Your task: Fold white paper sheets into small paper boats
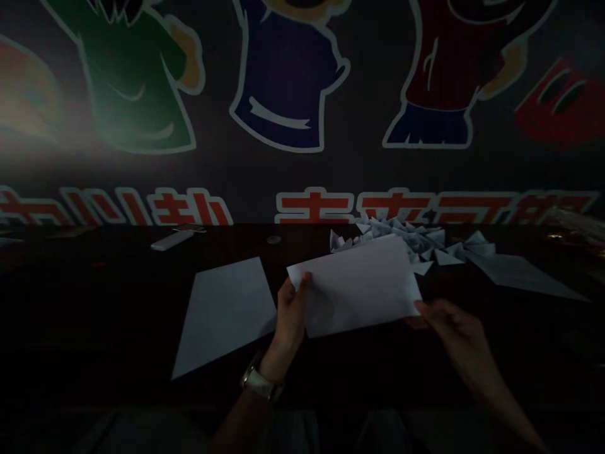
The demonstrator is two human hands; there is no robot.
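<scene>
I hold a white sheet of paper above a dark table, a little tilted. My left hand, with a watch on the wrist, pinches the sheet's left edge, thumb on top. My right hand grips the sheet's lower right corner with closed fingers. Behind the sheet lies a pile of small folded white paper pieces.
A second white sheet lies flat on the table to the left. Another sheet lies at the right. A pale remote-like bar and a small round object sit near the far edge. A cartoon banner covers the wall behind.
</scene>
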